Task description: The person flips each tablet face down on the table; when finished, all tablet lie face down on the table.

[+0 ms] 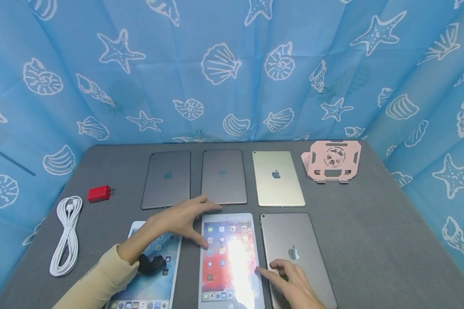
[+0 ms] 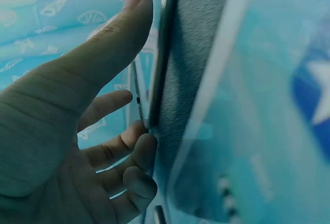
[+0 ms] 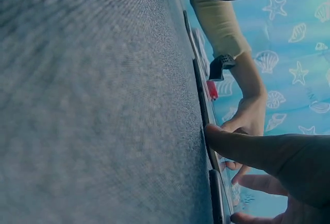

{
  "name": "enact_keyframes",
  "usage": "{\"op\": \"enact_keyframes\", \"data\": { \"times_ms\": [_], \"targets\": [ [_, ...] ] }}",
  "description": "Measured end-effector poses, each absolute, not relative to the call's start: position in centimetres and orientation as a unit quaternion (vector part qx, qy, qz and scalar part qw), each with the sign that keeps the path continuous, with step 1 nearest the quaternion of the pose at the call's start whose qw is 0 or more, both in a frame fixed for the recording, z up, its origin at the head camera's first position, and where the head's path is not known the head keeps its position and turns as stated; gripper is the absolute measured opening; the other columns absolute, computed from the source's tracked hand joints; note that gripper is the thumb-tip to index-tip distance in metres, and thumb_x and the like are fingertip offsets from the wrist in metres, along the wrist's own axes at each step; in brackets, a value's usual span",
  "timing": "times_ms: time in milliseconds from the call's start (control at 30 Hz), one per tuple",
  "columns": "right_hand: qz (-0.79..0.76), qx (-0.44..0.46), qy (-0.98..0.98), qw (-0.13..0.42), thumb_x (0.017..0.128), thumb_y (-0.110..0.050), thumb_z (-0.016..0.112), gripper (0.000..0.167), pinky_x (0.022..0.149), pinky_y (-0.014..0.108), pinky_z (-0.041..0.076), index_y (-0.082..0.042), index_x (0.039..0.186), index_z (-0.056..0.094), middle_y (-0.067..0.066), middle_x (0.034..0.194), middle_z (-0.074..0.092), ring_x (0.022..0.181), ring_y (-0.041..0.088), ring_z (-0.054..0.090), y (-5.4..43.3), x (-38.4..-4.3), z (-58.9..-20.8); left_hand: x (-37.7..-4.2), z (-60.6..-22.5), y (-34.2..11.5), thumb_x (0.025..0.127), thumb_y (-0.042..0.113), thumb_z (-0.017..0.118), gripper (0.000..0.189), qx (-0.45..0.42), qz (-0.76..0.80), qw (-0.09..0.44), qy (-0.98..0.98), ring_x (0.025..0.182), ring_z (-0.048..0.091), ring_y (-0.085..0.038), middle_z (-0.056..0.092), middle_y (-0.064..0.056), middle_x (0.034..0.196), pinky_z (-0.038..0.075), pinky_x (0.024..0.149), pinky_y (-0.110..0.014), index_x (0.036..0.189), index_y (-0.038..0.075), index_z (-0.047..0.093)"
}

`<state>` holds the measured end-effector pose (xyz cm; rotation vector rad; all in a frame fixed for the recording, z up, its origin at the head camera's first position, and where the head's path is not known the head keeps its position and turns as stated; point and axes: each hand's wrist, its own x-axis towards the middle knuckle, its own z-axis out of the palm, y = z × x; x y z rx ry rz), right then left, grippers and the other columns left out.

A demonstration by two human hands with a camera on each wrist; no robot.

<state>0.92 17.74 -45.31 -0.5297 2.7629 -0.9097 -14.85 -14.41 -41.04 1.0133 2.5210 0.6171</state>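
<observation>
A white-bordered tablet [image 1: 212, 274], its home screen lit, lies face up in the front row's middle. My left hand [image 1: 179, 219] spans its upper left corner, thumb at the left edge and fingers over the top edge; the left wrist view shows that hand [image 2: 67, 126] with fingers spread. From the right, my right hand [image 1: 294, 283] puts its thumb to the tablet's side edge, its other fingers over the grey tablet [image 1: 297, 236] lying face down. In the right wrist view, the thumb [image 3: 232, 141] rests right at a tablet edge. Another lit tablet [image 1: 158, 274] lies under my left forearm.
Behind stand in a row two dark grey tablets [image 1: 166, 180] [image 1: 224, 176] and a gold tablet [image 1: 278, 180], backs up. A pink stand [image 1: 334, 161] is at the back right. A red charger plug [image 1: 99, 194] and coiled white cable [image 1: 67, 236] lie left.
</observation>
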Motion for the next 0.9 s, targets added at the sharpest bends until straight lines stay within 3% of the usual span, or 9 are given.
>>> {"op": "enact_keyframes", "data": {
  "times_ms": [100, 200, 400, 567, 667, 900],
  "targets": [
    [-0.202, -0.242, 0.949, 0.026, 0.075, -0.08, 0.069, 0.082, 0.079, 0.037, 0.049, -0.031, 0.141, 0.06, -0.002, 0.125, 0.052, 0.108, 0.018, 0.044, 17.9, 1.7, -45.3, -14.7, -41.4, -14.5, 0.067, 0.055, 0.092, 0.101, 0.355, 0.212, 0.183, 0.892, 0.093, 0.05, -0.013, 0.056, -0.001, 0.118, 0.044, 0.075, -0.027, 0.151, 0.019, 0.05],
    [-0.172, -0.25, 0.952, 0.03, 0.074, -0.084, 0.065, 0.082, 0.079, 0.031, 0.049, -0.037, 0.141, 0.059, -0.007, 0.124, 0.051, 0.108, 0.013, 0.041, 17.7, 1.9, -45.4, -14.6, -41.5, -14.5, 0.067, 0.055, 0.092, 0.101, 0.354, 0.213, 0.184, 0.892, 0.091, 0.049, -0.012, 0.055, 0.0, 0.114, 0.042, 0.073, -0.025, 0.151, 0.02, 0.05],
    [-0.209, -0.266, 0.94, 0.049, 0.081, -0.079, 0.064, 0.081, 0.078, 0.028, 0.048, -0.031, 0.145, 0.058, -0.006, 0.123, 0.052, 0.108, 0.009, 0.04, 17.4, 1.6, -45.7, -14.5, -41.2, -14.9, 0.066, 0.052, 0.094, 0.102, 0.346, 0.225, 0.206, 0.887, 0.094, 0.049, -0.013, 0.053, 0.0, 0.117, 0.043, 0.076, -0.026, 0.152, 0.02, 0.049],
    [-0.311, -0.243, 0.912, 0.112, 0.08, -0.067, 0.076, 0.098, 0.074, 0.02, 0.04, -0.014, 0.155, 0.045, -0.001, 0.125, 0.053, 0.103, -0.001, 0.033, 17.7, 0.9, -45.8, -14.5, -40.9, -15.2, 0.064, 0.043, 0.096, 0.106, 0.346, 0.221, 0.224, 0.884, 0.092, 0.046, -0.012, 0.049, -0.001, 0.115, 0.041, 0.074, -0.023, 0.154, 0.016, 0.047],
    [-0.338, -0.22, 0.904, 0.142, 0.076, -0.062, 0.083, 0.109, 0.077, 0.021, 0.042, -0.006, 0.158, 0.037, 0.004, 0.129, 0.053, 0.104, -0.001, 0.032, 17.6, 0.7, -45.8, -14.6, -41.0, -15.2, 0.065, 0.041, 0.096, 0.106, 0.349, 0.214, 0.222, 0.885, 0.089, 0.045, -0.012, 0.048, -0.001, 0.113, 0.04, 0.072, -0.022, 0.154, 0.015, 0.046],
    [-0.342, -0.236, 0.905, 0.092, 0.078, -0.066, 0.078, 0.109, 0.079, 0.023, 0.044, -0.016, 0.162, 0.029, 0.008, 0.137, 0.049, 0.112, 0.003, 0.032, 17.2, 1.2, -46.6, -14.6, -41.3, -15.1, 0.064, 0.046, 0.096, 0.105, 0.347, 0.212, 0.223, 0.886, 0.091, 0.045, -0.012, 0.048, 0.0, 0.114, 0.04, 0.073, -0.023, 0.153, 0.018, 0.049]
  ]
}}
